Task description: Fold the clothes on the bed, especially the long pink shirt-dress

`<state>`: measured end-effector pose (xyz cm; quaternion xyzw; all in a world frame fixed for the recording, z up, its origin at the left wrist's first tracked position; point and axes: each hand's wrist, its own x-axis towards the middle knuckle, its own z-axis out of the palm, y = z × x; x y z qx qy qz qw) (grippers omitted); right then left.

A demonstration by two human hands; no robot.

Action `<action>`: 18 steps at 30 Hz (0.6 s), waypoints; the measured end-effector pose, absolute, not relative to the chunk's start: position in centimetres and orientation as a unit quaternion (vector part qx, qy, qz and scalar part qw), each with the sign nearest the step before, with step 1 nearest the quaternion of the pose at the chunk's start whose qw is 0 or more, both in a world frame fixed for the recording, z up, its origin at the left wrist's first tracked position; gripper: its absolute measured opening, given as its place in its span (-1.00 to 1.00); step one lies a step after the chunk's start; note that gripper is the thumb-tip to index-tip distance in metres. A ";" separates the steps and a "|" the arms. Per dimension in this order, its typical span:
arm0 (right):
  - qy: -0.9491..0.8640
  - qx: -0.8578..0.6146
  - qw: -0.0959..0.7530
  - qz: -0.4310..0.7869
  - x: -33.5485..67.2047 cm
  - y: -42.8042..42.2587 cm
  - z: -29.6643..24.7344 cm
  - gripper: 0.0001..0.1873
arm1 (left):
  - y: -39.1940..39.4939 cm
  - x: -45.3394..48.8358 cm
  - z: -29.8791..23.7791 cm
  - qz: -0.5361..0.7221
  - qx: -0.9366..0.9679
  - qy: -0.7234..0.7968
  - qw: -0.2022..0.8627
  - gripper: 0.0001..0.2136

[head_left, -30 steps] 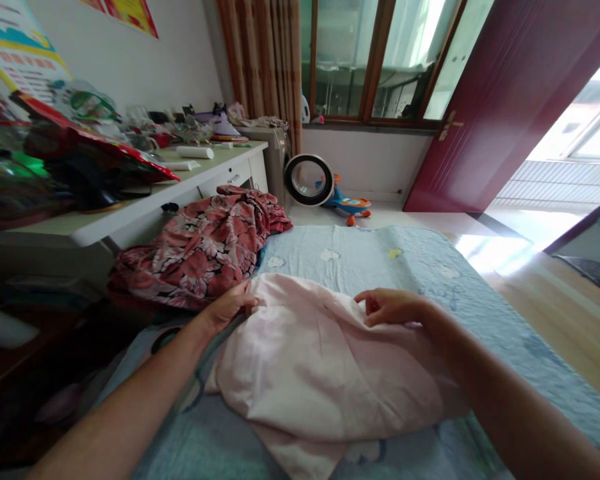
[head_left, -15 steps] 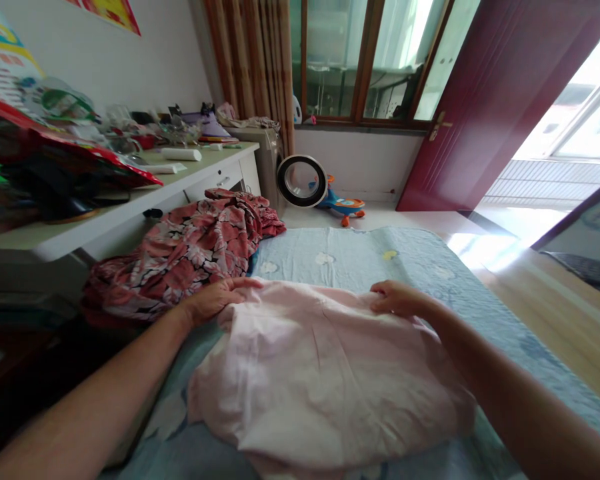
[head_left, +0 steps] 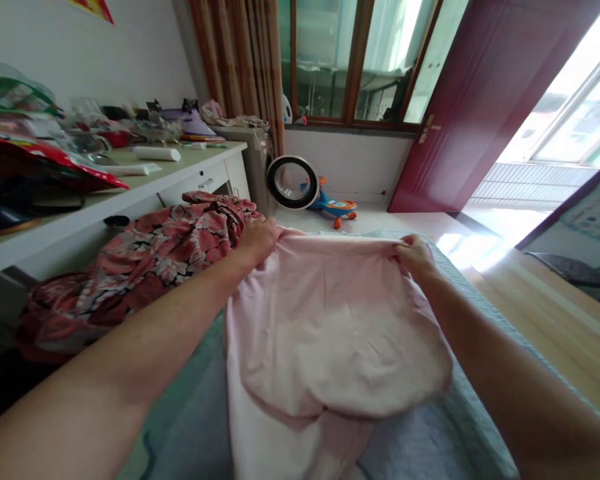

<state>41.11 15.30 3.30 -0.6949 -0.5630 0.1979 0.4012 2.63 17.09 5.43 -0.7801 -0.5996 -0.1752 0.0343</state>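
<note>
Both hands are working on a pale pink cloth (head_left: 337, 327), which is lying over the middle of a light blue bed cover (head_left: 185, 407), directly in front of the person. The left hand (head_left: 259, 244) is gripping the cloth's far left corner, fingers curled closed on the fabric with the back of the hand facing up. The right hand (head_left: 416, 257) is pinching the far right corner, thumb and fingers closing on the edge. Between the two hands the far edge is running nearly straight and taut; whether it is touching the cover below cannot be told. The near part of the cloth is bulging into a rounded fold, with a longer flap hanging toward the person at the left and a narrower piece showing beneath. Blur is softening the near folds. Beside the left forearm, a red floral fabric (head_left: 167, 243) is lying in a crumpled heap, its upper part resting near a white desk (head_left: 200, 175). On the desktop a white roll (head_left: 156, 154) is lying near a red package (head_left: 55, 160). Beyond the bed, a round appliance door (head_left: 273, 183) is standing open, with a blue and orange toy (head_left: 333, 205) sitting just beside it.
</note>
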 end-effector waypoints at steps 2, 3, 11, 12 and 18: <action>-0.572 -0.698 0.408 0.139 40.8 15.9 2.5 -0.42 | 18.0 3.6 5.2 -0.202 -0.763 -0.606 0.097 -0.65; -0.582 -0.698 0.400 0.123 40.7 16.0 2.0 -0.35 | 18.2 3.9 4.7 -0.208 -0.751 -0.617 0.109 -0.58; -0.672 -0.696 0.221 0.128 45.8 12.4 -1.5 -0.46 | 10.9 3.8 -1.6 -0.100 -0.770 -0.629 -0.028 -0.57; -0.664 -0.706 0.201 0.139 46.9 11.6 -1.3 -0.55 | 9.1 3.4 -1.8 -0.098 -0.776 -0.620 -0.063 -0.57; -0.577 -0.725 0.154 0.342 49.8 5.9 0.3 -0.70 | -1.1 -0.5 -1.2 -0.165 -0.777 -0.578 -0.188 -0.58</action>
